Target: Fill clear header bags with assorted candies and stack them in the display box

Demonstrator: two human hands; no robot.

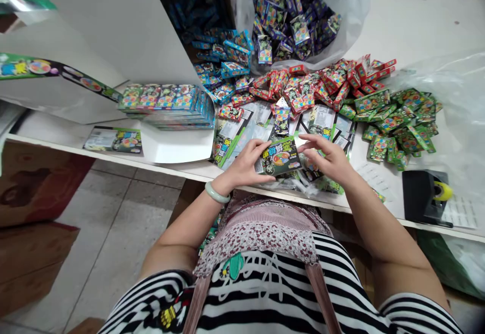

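Observation:
My left hand point(248, 164) grips a flat black-and-green printed packet point(282, 156) by its left side, thumb below and fingers above. At the packet's right edge is my right hand point(326, 158), fingers stretched and apart; whether the fingertips touch the edge I cannot tell. Several similar flat packets point(231, 137) lie spread on the table beneath and around both hands. A small dark purple box point(282, 121) sits on them just beyond the held packet.
Behind lie heaps of small blue boxes point(237, 53), red boxes point(299, 96) and green boxes point(403, 122), plus purple boxes point(288, 15) in a clear bag. Stacked boxes point(166, 99) stand in a white carton at left. A black tape dispenser point(419, 195) is near the right front edge.

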